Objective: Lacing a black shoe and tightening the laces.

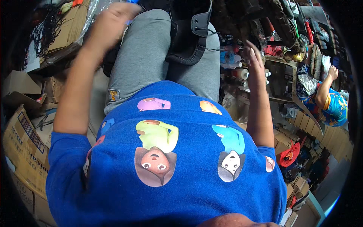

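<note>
A black boot or shoe (200,25) with eyelets, a loose lace and a stitched rim lies across my thighs, partly cut off by the top edge. My left hand (118,16) is raised beyond my left knee, smeared by motion, so its fingers cannot be made out. To the right of the boot, my right hand (255,58) is held up apart from it. Its fingers are stretched out, and nothing shows in them. The lace (212,49) trails from the boot toward that hand without touching it.
Cardboard boxes (26,147) are stacked at my left, below flat cardboard and black cords (49,28). Plastic bottles (239,73) and a dark, cluttered bench stand past my right hand. Farther right is another person (332,104) in a blue patterned top, one fist raised.
</note>
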Demonstrator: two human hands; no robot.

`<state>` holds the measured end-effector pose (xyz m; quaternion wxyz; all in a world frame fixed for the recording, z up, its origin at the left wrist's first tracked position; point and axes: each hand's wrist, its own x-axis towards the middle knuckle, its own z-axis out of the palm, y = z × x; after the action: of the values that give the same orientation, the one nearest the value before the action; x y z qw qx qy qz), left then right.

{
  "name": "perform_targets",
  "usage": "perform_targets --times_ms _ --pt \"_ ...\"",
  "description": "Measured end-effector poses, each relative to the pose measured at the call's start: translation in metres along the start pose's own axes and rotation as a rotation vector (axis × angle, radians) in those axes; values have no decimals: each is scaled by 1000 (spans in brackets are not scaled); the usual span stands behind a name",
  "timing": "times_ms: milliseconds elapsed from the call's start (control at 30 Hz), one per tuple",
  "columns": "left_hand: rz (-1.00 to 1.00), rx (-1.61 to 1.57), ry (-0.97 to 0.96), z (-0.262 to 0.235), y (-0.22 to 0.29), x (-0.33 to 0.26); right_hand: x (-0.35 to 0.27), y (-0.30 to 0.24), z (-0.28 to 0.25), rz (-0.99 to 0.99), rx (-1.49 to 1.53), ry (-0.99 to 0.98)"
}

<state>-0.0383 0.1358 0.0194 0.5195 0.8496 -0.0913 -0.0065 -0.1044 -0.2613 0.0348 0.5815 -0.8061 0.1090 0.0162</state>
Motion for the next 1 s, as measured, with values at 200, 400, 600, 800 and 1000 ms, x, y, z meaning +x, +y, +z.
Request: perform_targets --times_ms 200,400,600,800,1000 --pt "508 384 -280 77 59 -49 22 -79 67 -519 -924 -588" --pt "523 440 -323 83 53 -48 25 -68 68 -695 -869 -729" --pt "464 416 -357 82 57 -44 2 -73 49 -369 -674 -665" --pt "259 257 -549 64 62 -26 -15 -89 15 -248 -369 -442" --pt "258 0 -387 60 47 33 -8 -76 44 -409 -650 -444"
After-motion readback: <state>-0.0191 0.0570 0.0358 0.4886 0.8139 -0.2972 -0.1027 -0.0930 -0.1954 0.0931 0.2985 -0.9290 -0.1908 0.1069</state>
